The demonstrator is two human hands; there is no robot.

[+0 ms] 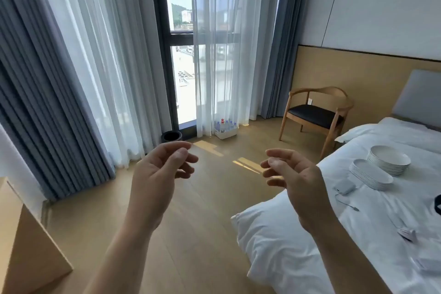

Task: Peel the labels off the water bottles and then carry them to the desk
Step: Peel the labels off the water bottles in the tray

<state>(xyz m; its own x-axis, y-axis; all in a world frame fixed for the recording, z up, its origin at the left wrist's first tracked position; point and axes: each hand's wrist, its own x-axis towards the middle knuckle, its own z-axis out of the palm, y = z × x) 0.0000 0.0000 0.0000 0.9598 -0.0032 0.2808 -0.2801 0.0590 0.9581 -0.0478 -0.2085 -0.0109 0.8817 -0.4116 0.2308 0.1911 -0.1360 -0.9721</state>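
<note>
My left hand point(162, 169) and right hand point(293, 179) are raised before me, fingers loosely curled, holding nothing. Far across the wooden floor point(202, 217), the water bottles point(225, 124) stand in a white bin point(228, 133) touching the sheer curtain point(219, 55).

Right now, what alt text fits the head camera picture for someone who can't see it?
A person's empty left hand and right hand are held out, fingers loosely curled. Far ahead, water bottles stand in a white bin by the curtain; a bed with plates is right.
</note>
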